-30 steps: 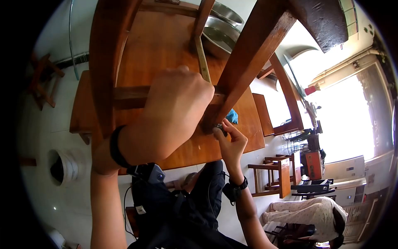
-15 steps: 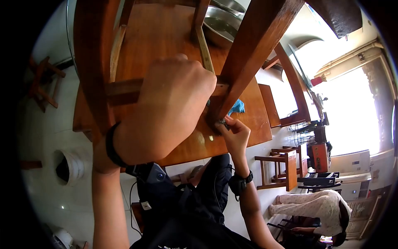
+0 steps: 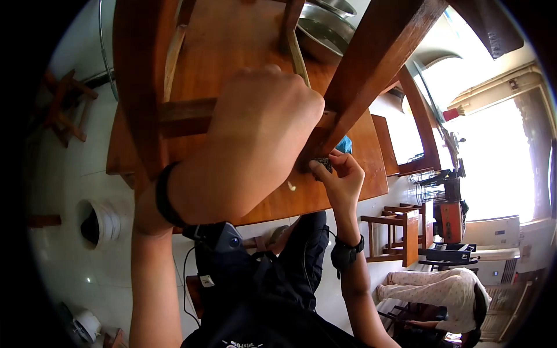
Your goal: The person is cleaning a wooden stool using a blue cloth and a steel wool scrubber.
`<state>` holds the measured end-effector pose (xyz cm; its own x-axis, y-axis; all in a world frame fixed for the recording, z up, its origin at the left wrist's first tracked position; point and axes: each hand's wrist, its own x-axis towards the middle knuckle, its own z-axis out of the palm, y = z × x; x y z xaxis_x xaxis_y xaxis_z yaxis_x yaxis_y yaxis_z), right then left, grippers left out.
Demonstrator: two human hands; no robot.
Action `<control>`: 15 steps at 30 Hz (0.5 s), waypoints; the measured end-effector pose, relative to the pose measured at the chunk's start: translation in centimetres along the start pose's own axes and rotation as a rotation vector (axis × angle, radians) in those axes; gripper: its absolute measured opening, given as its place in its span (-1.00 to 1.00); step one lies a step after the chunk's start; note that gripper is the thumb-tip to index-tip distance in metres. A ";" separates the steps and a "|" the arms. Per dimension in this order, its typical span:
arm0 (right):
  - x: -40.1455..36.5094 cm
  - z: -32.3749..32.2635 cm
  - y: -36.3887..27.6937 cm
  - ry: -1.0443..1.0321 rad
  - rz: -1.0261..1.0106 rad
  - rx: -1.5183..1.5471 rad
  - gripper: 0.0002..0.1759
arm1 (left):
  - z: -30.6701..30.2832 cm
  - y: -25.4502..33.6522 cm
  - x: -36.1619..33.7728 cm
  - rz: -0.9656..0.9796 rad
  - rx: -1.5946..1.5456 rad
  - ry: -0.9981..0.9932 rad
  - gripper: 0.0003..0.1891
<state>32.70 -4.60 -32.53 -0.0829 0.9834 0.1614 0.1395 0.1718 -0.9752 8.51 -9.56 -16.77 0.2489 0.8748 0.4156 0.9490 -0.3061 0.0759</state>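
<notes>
An upturned wooden stool (image 3: 386, 64) stands on the table, its legs rising toward me. My left hand (image 3: 258, 136) is closed at the stool's crossbar (image 3: 188, 118); its fingertips are hidden behind the back of the hand. Lower on the right, my right hand (image 3: 343, 177) pinches a dark, speckled steel wool scrubber (image 3: 323, 164) against the foot of a leg. Just behind the right fingers lies a crumpled blue cloth or plastic piece (image 3: 344, 144).
A metal basin (image 3: 325, 35) with liquid stands on the wooden table (image 3: 278, 206) at the back. On the floor are a white bucket (image 3: 104, 223) at left and stools (image 3: 400, 232) at right. Another person (image 3: 447, 293) bends over at lower right.
The view has shifted slightly, so the stool and both hands appear farther right. My right hand still pinches the scrubber by the leg, with more of the scrubber showing.
</notes>
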 end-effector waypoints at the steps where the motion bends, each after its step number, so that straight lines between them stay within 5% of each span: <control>1: -0.1 0.0 0.1 0.006 0.003 -0.002 -0.70 | 0.1 0.0 0.1 -0.015 0.035 -0.017 -0.91; 15: -0.6 1.5 2.3 0.188 -0.153 0.100 -0.71 | 0.1 0.1 0.1 -0.015 0.033 -0.020 -0.92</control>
<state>31.56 -4.92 -35.09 0.0906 0.9416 0.3244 0.0402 0.3220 -0.9459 8.66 -9.45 -16.77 0.2378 0.8868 0.3962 0.9585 -0.2803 0.0519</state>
